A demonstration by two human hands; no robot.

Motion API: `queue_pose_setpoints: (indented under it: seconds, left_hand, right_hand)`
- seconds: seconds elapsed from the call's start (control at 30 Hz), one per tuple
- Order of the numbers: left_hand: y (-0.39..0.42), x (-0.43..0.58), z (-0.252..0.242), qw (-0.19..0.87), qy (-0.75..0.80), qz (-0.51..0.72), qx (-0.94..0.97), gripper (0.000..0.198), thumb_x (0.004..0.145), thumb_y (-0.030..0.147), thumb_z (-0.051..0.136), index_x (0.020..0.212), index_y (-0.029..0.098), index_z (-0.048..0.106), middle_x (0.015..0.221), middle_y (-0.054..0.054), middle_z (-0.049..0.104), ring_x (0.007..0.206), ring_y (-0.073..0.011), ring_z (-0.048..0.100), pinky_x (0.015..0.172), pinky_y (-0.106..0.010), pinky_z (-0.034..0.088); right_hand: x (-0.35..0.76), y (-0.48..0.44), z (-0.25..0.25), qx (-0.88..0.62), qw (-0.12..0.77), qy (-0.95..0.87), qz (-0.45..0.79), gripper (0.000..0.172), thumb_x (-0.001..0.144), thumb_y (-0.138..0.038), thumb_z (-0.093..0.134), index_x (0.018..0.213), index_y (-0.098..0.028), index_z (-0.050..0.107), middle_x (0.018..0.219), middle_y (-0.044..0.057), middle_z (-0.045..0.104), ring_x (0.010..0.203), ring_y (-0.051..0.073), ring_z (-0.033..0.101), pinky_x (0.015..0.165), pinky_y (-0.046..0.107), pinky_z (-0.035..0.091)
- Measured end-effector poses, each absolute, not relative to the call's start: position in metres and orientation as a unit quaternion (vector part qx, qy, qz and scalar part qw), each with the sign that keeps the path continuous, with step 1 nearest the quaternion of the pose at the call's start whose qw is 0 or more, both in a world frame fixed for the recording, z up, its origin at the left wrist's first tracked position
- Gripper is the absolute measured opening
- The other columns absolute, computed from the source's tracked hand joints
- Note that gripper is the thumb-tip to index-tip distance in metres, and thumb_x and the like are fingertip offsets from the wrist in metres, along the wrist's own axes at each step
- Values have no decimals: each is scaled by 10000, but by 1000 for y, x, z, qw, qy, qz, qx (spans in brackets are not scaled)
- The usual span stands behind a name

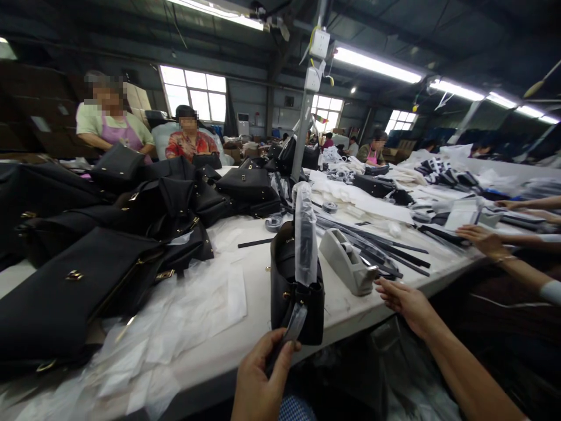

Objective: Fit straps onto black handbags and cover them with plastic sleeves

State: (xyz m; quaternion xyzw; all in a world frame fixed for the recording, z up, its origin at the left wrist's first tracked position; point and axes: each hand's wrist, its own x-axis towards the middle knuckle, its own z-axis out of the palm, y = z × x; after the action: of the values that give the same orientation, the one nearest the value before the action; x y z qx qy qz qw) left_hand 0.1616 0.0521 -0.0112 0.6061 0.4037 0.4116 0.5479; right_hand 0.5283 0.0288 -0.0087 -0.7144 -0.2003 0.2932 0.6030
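A small black handbag (284, 286) stands upright at the near edge of the white table (245, 245). Its handle (305, 234) rises in a loop wrapped in clear plastic film. My left hand (259, 380), low in the middle, is closed in a pinch on the black strap (293, 327) that hangs from the bag's front. My right hand (405, 301) is open, fingers stretched toward the grey tape dispenser (346, 260), which sits just right of the bag.
Many black handbags (131, 234) are piled on the left, over sheets of white wrapping paper (193, 316). Black straps (377, 245) and tape rolls lie beyond the dispenser. A metal pole (302, 128) stands mid-table. Co-workers sit opposite; another person's hands (484, 240) rest at the right.
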Motion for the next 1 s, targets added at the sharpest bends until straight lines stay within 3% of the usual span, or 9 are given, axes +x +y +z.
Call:
queue_pose_setpoints:
  seconds: [0.1, 0.2, 0.3, 0.4, 0.57, 0.73, 0.87, 1.0]
  left_hand:
    - [52, 160, -11, 561, 402, 410, 597, 318, 888, 477, 625, 978, 195, 739, 957, -71, 779, 965, -245, 708, 865, -299, 529]
    - [52, 159, -14, 574, 398, 395, 597, 333, 897, 460, 621, 1057, 190, 733, 1021, -83, 779, 1027, -253, 703, 937, -329, 523]
    - [52, 160, -16, 585, 399, 396, 585, 359, 896, 439, 627, 1133, 186, 716, 1066, -89, 775, 1073, -256, 695, 992, -352, 510]
    - [50, 162, -16, 584, 396, 407, 581, 340, 894, 412, 637, 1130, 183, 723, 1075, -94, 774, 1069, -257, 700, 998, -360, 514]
    - [48, 163, -13, 565, 390, 422, 592, 294, 901, 348, 637, 1137, 200, 730, 1104, -84, 767, 1066, -251, 702, 993, -365, 522]
    - [47, 162, -12, 549, 379, 434, 605, 286, 916, 296, 612, 1169, 233, 730, 1194, -57, 740, 1133, -235, 674, 1027, -351, 500]
    - [46, 161, -10, 545, 380, 435, 607, 271, 909, 279, 623, 1147, 221, 739, 1156, -58, 754, 1102, -232, 683, 1000, -328, 505]
    - [44, 160, -6, 602, 366, 422, 570, 222, 912, 320, 638, 1068, 199, 740, 1009, -57, 769, 962, -192, 691, 881, -265, 513]
  right_hand:
    - [520, 23, -32, -716, 611, -175, 289, 329, 486, -367, 914, 646, -133, 747, 600, 81, 711, 494, 131, 615, 441, 203, 488]
    - [497, 11, -42, -703, 616, -188, 301, 417, 512, -444, 914, 749, -131, 773, 659, 65, 723, 543, 128, 620, 486, 206, 504]
    - [455, -3, -37, -668, 604, -255, 351, 437, 635, -497, 867, 863, -133, 785, 694, 49, 719, 581, 126, 617, 543, 215, 511]
    - [405, -10, -19, -604, 568, -371, 418, 330, 790, -464, 778, 875, -146, 774, 667, 35, 702, 582, 120, 613, 555, 211, 494]
    - [340, 1, 16, -549, 514, -477, 454, 325, 878, -474, 676, 825, -164, 756, 627, 20, 690, 550, 119, 618, 554, 213, 490]
    - [316, 24, 29, -637, 459, -483, 387, 431, 840, -549, 666, 659, -161, 708, 536, 10, 643, 458, 114, 575, 482, 215, 450]
    - [320, 27, 25, -676, 403, -505, 354, 449, 871, -550, 618, 647, -168, 687, 512, -3, 615, 434, 119, 559, 472, 230, 431]
    - [331, 19, 20, -620, 405, -547, 392, 416, 917, -488, 573, 655, -175, 656, 614, 7, 652, 569, 139, 614, 589, 238, 477]
